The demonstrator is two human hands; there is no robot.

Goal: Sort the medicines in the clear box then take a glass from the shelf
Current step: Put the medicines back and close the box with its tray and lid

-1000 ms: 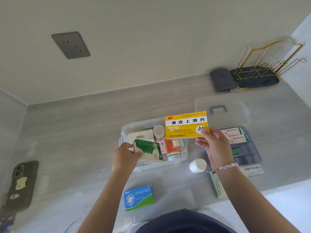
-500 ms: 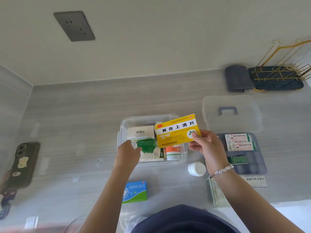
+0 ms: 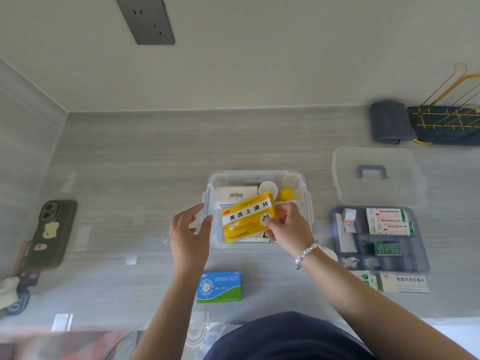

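From the head camera, your right hand (image 3: 287,227) pinches the flat yellow cardboard medicine box with black Chinese lettering (image 3: 248,216) by its right end. A second ago you held it level and above the far rim; now it is tilted, left end down, and sunk into the mouth of the clear plastic storage box (image 3: 306,201) in the middle of the grey wood-grain worktop (image 3: 130,165). Your left hand (image 3: 191,233), which had been on a green-and-white packet inside, has let go and rests unclenched against the box's left wall, steadying it. To my eye the yellow box is about to be slotted in, so this is mid-sorting; the glass step is not begun.

Inside the clear box, behind the yellow one, stand a white carton with a barcode (image 3: 237,193), a white round cap (image 3: 268,188) and a yellow round cap (image 3: 285,194). They crowd the back, so you will likely need to slide the yellow box down in front of them.

Still outside: a blue-and-green loratadine tablet box (image 3: 219,287) near your body, a grey divided tray (image 3: 420,266) of sachets to the right, and the clear lid with a grey handle (image 3: 374,175) behind it. A dark phone (image 3: 53,232) lies far left. No glass or shelf is in view.
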